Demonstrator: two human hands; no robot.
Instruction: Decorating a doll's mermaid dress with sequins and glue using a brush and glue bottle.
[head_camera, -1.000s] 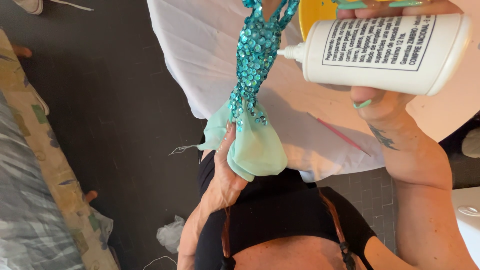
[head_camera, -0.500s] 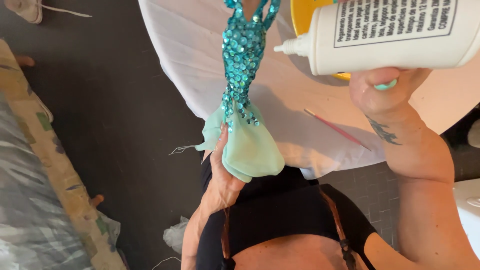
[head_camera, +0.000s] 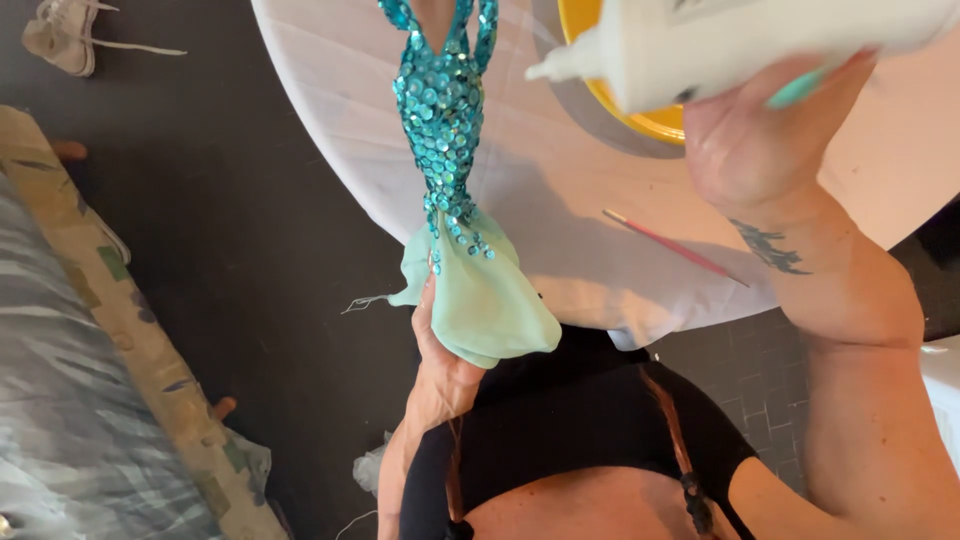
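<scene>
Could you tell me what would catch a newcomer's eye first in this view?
The eye goes first to the small turquoise sequined dress with its pale green fabric hem, held up by the left hand at the centre, over a white-covered round table. Next comes the white glue bottle at top right, gripped by the right hand, nozzle pointing toward the dress. A yellow dish and a thin red stick lie on the table.

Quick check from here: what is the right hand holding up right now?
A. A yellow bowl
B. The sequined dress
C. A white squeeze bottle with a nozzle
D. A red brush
C: the right hand grips the white bottle, nozzle pointing toward the sequined dress, which the left hand holds by its pale green hem; the red brush lies untouched on the table.
</scene>
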